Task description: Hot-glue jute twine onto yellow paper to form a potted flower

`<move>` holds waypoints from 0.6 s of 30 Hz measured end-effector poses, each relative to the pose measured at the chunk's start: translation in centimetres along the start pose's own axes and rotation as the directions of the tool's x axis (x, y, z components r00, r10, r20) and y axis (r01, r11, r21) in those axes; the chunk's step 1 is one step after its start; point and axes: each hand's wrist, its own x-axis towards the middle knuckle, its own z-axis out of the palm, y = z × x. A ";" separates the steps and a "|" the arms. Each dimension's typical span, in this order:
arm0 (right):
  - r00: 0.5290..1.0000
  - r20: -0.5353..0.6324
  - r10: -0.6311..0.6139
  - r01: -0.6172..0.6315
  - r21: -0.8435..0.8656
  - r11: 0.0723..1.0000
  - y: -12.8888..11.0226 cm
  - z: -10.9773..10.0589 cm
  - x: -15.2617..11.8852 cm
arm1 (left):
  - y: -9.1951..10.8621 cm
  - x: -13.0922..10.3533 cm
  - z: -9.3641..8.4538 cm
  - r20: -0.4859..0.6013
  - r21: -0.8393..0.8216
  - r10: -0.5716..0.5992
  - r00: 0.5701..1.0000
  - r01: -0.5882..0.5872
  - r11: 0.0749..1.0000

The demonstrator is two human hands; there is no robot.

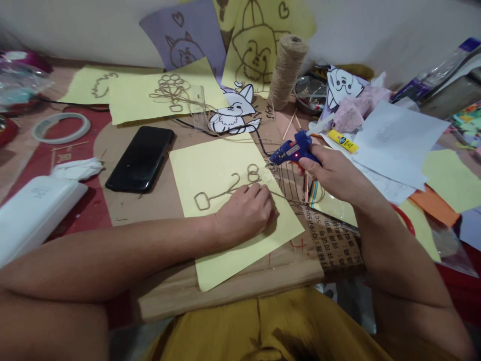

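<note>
Mustard-yellow cloth of the person's clothing lies nearest to the camera, below the edge of a cardboard-covered tabletop. On this surface, one pale yellow paper sheet carries a thin brown twine figure, whose long axis runs from a squarish loop at left up toward round loops at right. The left hand is nearer to it: curled fingers rest on the sheet and cover part of the figure; whether they pinch twine, I cannot tell. The right hand grasps a blue plastic glue gun, its nozzle pointing leftward, near the round loops. Left of the sheet lies a flat black phone; behind, a tall brown twine spool stands before the pale wall.
</note>
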 end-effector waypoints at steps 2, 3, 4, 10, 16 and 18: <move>1.000 0.007 -0.001 0.001 -0.011 1.000 -0.1 0.0 0.0 | 0.0 0.0 0.0 -0.003 -0.003 -0.003 1.000 0.003 1.000; 1.000 0.011 0.002 -0.002 -0.019 1.000 -0.1 0.1 0.1 | 0.0 0.0 0.0 -0.007 -0.005 -0.003 1.000 0.002 1.000; 1.000 0.014 0.006 -0.006 -0.028 1.000 -0.1 0.1 0.1 | 0.0 0.0 0.0 -0.012 -0.005 -0.002 1.000 0.002 1.000; 1.000 0.014 -0.019 0.021 -0.083 0.996 -0.3 0.1 0.1 | 0.0 -0.1 0.1 -0.051 0.009 0.002 0.999 -0.002 1.000; 0.994 0.061 -0.092 0.098 -0.098 0.990 -0.5 -0.5 -0.6 | 0.0 0.0 0.0 -0.054 0.013 -0.005 0.999 0.006 1.000; 0.994 0.070 -0.088 0.096 -0.114 0.989 -0.5 -0.8 -0.7 | 0.0 0.1 0.0 -0.038 0.015 -0.004 0.999 0.004 1.000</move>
